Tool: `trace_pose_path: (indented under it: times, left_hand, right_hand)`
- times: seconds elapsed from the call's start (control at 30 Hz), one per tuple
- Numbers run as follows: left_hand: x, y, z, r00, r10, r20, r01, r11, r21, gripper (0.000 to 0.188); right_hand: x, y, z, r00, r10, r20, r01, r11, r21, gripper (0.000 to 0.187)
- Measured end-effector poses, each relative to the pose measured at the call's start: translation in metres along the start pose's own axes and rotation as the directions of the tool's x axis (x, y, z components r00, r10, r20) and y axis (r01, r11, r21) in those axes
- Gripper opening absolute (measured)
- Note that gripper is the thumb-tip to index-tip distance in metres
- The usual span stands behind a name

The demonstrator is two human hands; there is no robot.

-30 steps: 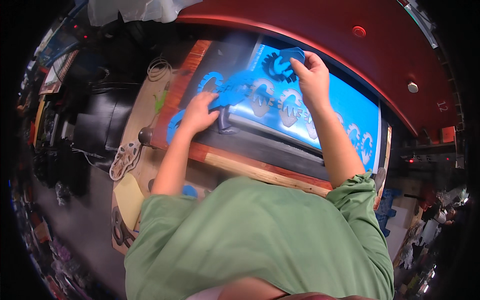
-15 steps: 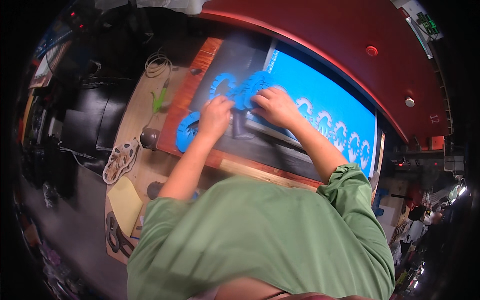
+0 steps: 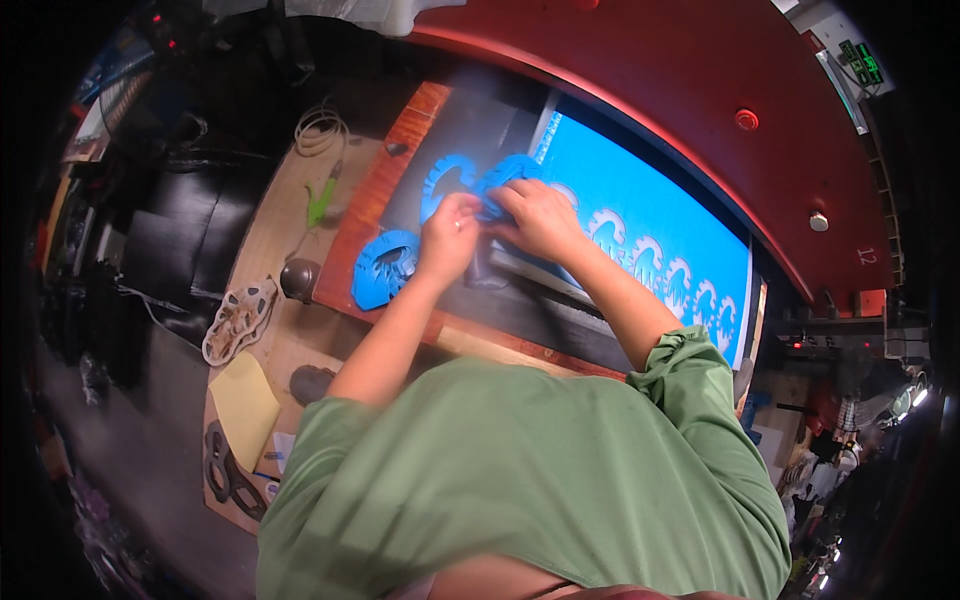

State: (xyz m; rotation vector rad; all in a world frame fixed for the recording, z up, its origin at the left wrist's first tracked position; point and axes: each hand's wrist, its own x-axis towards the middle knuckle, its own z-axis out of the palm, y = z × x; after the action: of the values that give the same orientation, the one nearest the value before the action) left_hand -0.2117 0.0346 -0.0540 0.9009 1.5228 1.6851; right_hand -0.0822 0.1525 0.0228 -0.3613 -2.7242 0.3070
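Both my hands meet over a dark board [image 3: 510,115]. My right hand [image 3: 545,218] is closed on blue toothed cut-outs [image 3: 518,168], which look stacked; its fingers hide part of them. Beside it, my left hand [image 3: 450,238] pinches at the near left edge of the same bundle, though what lies between its fingertips is partly covered. A curved blue toothed cut-out [image 3: 445,177] lies just beyond my left hand. Another blue stack [image 3: 385,268] rests left of my left forearm. To the right lies a blue sheet [image 3: 640,180] with a row of curved toothed openings.
A red machine beam [image 3: 660,65] with a red button [image 3: 746,120] spans the far side. On the wooden table at left are a coiled cable [image 3: 320,130], a green-handled tool [image 3: 320,203], a sole-shaped piece [image 3: 240,320], yellow paper [image 3: 245,405] and dark cutting shapes [image 3: 230,470].
My left hand has moved right toward my right hand, and the two now nearly touch. The blue stack by my left forearm shows more fully. My right hand has shifted slightly left.
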Motion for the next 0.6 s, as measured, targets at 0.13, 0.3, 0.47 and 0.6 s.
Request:
trace_pose_path:
  times: [0.13,0.3,0.47,0.6]
  left_hand:
    - [0.007,0.009,-0.019,0.992,-0.066,0.107,0.095,0.951,-0.294,0.029]
    - [0.022,0.017,-0.069,0.992,0.118,-0.039,-0.061,0.735,0.675,0.029]
    - [0.030,0.023,-0.082,0.940,-0.292,-0.175,0.331,0.905,0.268,0.032]
    - [0.029,0.035,-0.080,0.825,-0.520,-0.223,0.466,0.848,-0.251,0.061]
  right_hand:
    - [0.013,0.001,-0.002,0.986,0.144,0.079,-0.139,0.988,-0.066,0.026]
    - [0.044,0.024,-0.022,0.842,0.539,-0.006,-0.519,0.813,0.265,0.025]
    - [0.060,0.014,-0.017,0.856,0.385,-0.344,-0.336,0.921,0.196,0.025]
    - [0.040,-0.029,0.010,0.986,0.115,-0.125,-0.115,0.993,0.005,0.028]
